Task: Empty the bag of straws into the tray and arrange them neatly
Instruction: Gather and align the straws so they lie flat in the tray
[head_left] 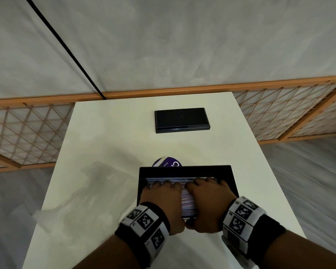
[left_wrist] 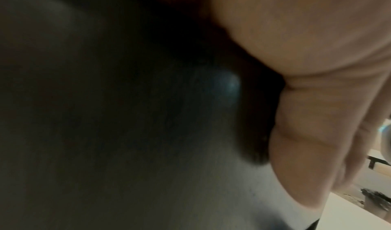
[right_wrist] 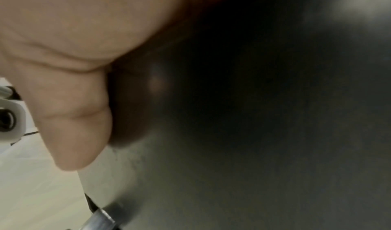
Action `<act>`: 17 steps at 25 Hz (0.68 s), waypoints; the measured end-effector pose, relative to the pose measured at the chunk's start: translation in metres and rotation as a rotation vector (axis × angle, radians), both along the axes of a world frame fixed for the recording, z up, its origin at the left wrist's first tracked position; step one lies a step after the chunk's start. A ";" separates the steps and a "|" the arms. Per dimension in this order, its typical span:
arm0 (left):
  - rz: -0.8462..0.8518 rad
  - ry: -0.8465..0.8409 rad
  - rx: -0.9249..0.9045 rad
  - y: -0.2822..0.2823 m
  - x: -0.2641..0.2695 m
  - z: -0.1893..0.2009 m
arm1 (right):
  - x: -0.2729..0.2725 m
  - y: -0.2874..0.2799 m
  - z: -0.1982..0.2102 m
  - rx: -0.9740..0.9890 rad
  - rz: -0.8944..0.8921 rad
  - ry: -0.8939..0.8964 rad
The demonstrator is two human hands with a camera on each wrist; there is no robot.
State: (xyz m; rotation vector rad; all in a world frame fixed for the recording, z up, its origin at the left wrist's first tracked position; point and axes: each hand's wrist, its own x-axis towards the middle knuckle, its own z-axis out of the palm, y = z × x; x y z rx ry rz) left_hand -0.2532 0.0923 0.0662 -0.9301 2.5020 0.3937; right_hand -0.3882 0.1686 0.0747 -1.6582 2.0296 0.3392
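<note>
A black tray [head_left: 184,169] is seen at the lower centre of the head view, resting on a white table [head_left: 105,142]. Pale striped straws [head_left: 187,199] are held inside it, laid across the tray from left to right in a bundle.

The left hand [head_left: 163,200] is laid palm down over the left part of the bundle; its fingers [head_left: 166,184] are seen side by side, bent over the far edge of the straws, with the thumb below the near edge of the tray. The right hand [head_left: 204,202] is placed likewise over the right part, fingers together and curled over the far side of the straws, thumb low at the near edge. The two hands are just beside each other, a strip of straws showing between them. Marker-printed bands are worn on both wrists.

A crumpled clear plastic bag [head_left: 81,191] is seen to the left of the tray, lying on the table. A round purple-and-white lid or container [head_left: 166,162] is partly hidden just behind the far rim of the tray. A second flat black tray-like item [head_left: 181,120] is set well apart, higher in the frame.

Both wrist views are dark and blurred; only a thumb and palm [left_wrist: 306,83] can be made out in the left one, and a thumb [right_wrist: 74,124] in the right.
</note>
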 end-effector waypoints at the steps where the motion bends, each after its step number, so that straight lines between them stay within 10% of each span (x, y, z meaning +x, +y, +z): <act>1: -0.008 -0.009 -0.004 0.000 0.000 0.002 | 0.001 0.000 -0.001 -0.001 -0.004 -0.004; 17: -0.036 -0.052 -0.056 0.003 0.000 0.006 | 0.000 -0.001 -0.002 -0.013 -0.030 -0.010</act>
